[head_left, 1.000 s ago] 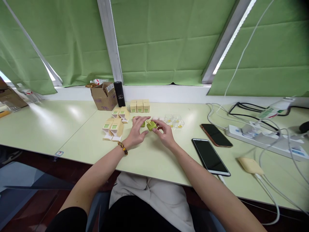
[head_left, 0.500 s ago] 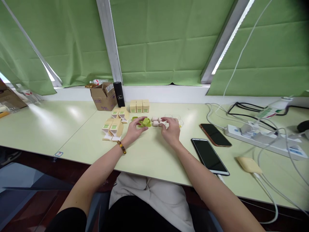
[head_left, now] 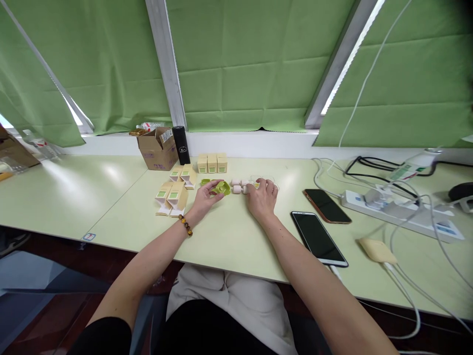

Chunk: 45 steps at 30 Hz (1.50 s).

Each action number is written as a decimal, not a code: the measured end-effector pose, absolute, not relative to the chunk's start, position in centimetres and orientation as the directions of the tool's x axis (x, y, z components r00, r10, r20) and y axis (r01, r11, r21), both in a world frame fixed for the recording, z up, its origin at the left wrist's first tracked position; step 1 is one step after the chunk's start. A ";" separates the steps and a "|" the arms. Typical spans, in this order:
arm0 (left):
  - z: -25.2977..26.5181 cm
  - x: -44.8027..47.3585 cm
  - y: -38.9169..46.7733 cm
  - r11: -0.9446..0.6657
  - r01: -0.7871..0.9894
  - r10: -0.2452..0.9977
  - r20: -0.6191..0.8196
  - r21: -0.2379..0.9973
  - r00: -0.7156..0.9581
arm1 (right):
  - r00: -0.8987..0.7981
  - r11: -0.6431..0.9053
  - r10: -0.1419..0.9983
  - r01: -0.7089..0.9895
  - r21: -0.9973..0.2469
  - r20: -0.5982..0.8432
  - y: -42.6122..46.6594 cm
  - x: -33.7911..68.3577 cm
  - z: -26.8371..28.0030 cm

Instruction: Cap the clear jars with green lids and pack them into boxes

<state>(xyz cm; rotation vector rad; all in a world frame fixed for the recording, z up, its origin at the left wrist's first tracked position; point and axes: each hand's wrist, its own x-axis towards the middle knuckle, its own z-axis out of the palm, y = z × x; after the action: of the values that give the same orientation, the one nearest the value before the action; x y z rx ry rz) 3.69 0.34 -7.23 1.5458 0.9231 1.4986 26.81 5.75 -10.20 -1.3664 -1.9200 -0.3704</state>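
My left hand (head_left: 202, 201), with a beaded bracelet at its wrist, grips a small green plastic holder (head_left: 223, 188) with a hollow shape, between thumb and fingers. Another green piece (head_left: 205, 182) lies just behind that hand. Several pale pink, bottle-like cylinders (head_left: 237, 189) lie on the table between my hands. My right hand (head_left: 263, 199) is lowered beside them, fingers curled down over thin clear plastic pieces (head_left: 274, 183). What its fingertips grip is hidden.
Several small cream boxes stand upright (head_left: 212, 163); others with open flaps (head_left: 177, 197) lie left of my left hand. A cardboard box (head_left: 157, 150) and black cylinder (head_left: 181, 145) stand behind. Two phones (head_left: 320, 238), a power strip (head_left: 399, 217) and cables occupy the right.
My right hand has shifted from the pink cylinders toward the clear plastic pieces, its fingers now lower. In my left hand the green holder has tilted, showing its hollow side.
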 end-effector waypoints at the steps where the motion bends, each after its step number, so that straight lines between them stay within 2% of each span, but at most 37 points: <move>1: -7.1 3.8 0.2 -0.419 -0.029 0.907 0.419 0.908 0.036 | -0.166 0.364 0.709 0.919 -0.155 0.685 5.7 26.8 -10.1; 4: -6.9 3.9 0.0 -0.392 -0.055 0.919 0.394 0.918 0.019 | -0.162 0.322 0.749 0.936 -0.139 0.643 5.4 26.8 -9.6; 6: -6.8 3.8 0.0 -0.389 -0.069 0.921 0.391 0.919 0.007 | -0.128 0.327 0.748 0.925 -0.193 0.651 5.4 26.8 -9.2; 8: -6.8 3.8 0.1 -0.394 -0.084 0.919 0.394 0.915 -0.008 | -0.066 0.358 0.739 0.882 -0.307 0.671 5.5 26.8 -9.0; 10: -6.8 3.7 0.2 -0.399 -0.101 0.917 0.399 0.911 -0.017 | 0.002 0.429 0.742 0.766 -0.478 0.670 5.7 26.6 -8.9; 13: -6.7 3.7 0.2 -0.400 -0.125 0.916 0.400 0.908 -0.021 | 0.064 0.519 0.812 0.374 -0.769 0.579 5.9 26.1 -8.8; 15: -6.6 3.7 0.1 -0.400 -0.137 0.916 0.400 0.906 -0.027 | 0.046 0.464 0.884 0.030 -0.885 0.465 5.7 25.7 -8.6; 18: -6.6 3.8 0.0 -0.397 -0.156 0.917 0.398 0.904 -0.028 | -0.064 0.260 0.951 -0.366 -0.894 0.303 4.6 25.0 -8.0; 21: -6.6 3.8 0.1 -0.393 -0.167 0.918 0.395 0.904 -0.023 | -0.176 0.101 0.958 -0.532 -0.840 0.227 3.2 24.5 -7.1; 26: -6.9 3.7 0.3 -0.392 -0.222 0.916 0.401 0.892 -0.008 | -0.272 0.034 0.933 -0.590 -0.806 0.238 1.6 24.0 -5.9; 36: -6.3 4.0 -0.3 -0.380 -0.196 0.922 0.387 0.904 -0.005 | -0.138 0.268 0.916 -0.490 -0.830 0.378 1.3 23.6 -6.0; 45: -6.6 4.0 0.2 -0.389 -0.085 0.921 0.390 0.917 -0.009 | -0.136 0.329 0.903 -0.390 -0.860 0.407 1.0 23.1 -6.1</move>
<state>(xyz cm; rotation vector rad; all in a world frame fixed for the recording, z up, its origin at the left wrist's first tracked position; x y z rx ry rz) 3.99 0.22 -6.56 1.4328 0.9222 1.5292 23.07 0.96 -6.11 -0.5505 -1.2410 1.2174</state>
